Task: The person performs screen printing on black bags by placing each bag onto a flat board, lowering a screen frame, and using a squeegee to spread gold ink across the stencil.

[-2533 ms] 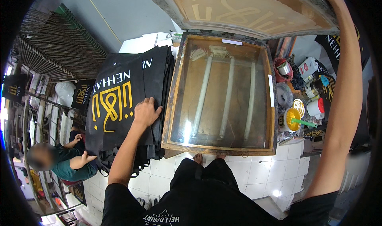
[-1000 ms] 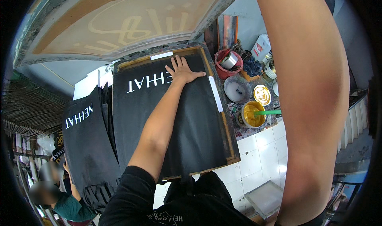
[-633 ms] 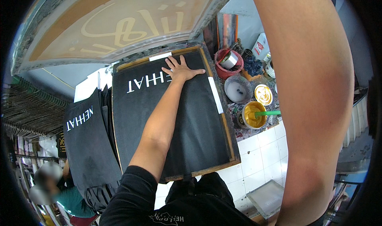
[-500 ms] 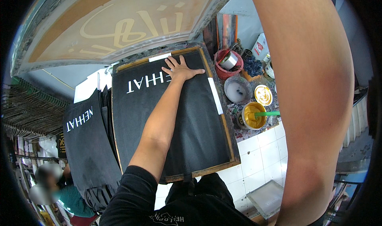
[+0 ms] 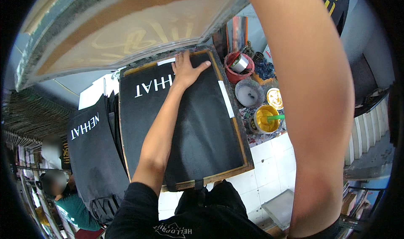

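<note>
My left hand (image 5: 186, 72) lies flat on a black fabric tote bag (image 5: 202, 125), near its far edge, with the thumb spread out. The bag is stretched over a wood-edged board (image 5: 248, 159), and its two straps hang at the near edge. White lettering (image 5: 153, 87) on the bag is partly covered by my hand. Above the board, a framed printing screen (image 5: 126, 41) with a pale yellow design stands tilted up. My right forearm (image 5: 313, 100) rises along the right side beyond the upper edge, so the right hand is out of sight.
Left of the board hang printed black bags (image 5: 97, 150). On the right stand a tub of yellow ink (image 5: 261, 124) with a green-handled tool, a grey bowl (image 5: 249, 93) and a red bucket (image 5: 231, 77). A person (image 5: 78, 209) sits at the lower left.
The screen has tilted further over toward the board, and my right forearm has shifted left. My left hand has slid slightly farther away, its fingers closer together.
</note>
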`<state>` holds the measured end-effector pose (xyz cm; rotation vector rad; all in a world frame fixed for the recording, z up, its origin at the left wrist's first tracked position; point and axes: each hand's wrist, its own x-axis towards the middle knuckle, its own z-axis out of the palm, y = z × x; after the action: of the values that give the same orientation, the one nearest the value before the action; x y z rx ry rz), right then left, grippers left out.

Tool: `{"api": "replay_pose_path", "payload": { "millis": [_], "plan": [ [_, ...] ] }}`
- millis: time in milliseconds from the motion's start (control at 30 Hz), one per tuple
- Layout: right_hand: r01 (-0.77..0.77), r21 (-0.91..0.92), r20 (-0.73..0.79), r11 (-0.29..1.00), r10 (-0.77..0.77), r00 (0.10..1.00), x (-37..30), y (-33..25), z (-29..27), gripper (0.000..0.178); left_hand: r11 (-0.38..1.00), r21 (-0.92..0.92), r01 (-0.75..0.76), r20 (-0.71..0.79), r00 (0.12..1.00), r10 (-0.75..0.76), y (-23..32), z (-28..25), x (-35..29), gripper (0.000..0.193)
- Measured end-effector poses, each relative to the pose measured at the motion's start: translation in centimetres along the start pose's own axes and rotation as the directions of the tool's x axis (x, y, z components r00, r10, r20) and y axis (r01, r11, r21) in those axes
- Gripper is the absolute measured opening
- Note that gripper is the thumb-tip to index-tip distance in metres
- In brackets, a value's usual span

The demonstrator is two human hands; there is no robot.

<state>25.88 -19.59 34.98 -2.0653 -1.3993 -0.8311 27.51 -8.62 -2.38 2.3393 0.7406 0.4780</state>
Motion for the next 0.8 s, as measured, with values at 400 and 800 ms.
{"api": "replay_pose_path", "payload": {
  "millis": [400,800],
  "plan": [
    [-0.058,0.124,0.172,0.991,0.036,0.984,-26.5,-4.2,2.4,0.045,0.476,-0.871,0.119,0.093,0.993,-0.079,-4.2,-17.9,-37.1,0.034],
    [-0.015,0.192,0.517,0.981,-0.088,0.852,-39.0,-5.7,8.7,0.042,0.047,-0.792,0.609,0.554,0.748,-0.366,-9.4,-9.9,-43.6,0.028]
  ]
}}
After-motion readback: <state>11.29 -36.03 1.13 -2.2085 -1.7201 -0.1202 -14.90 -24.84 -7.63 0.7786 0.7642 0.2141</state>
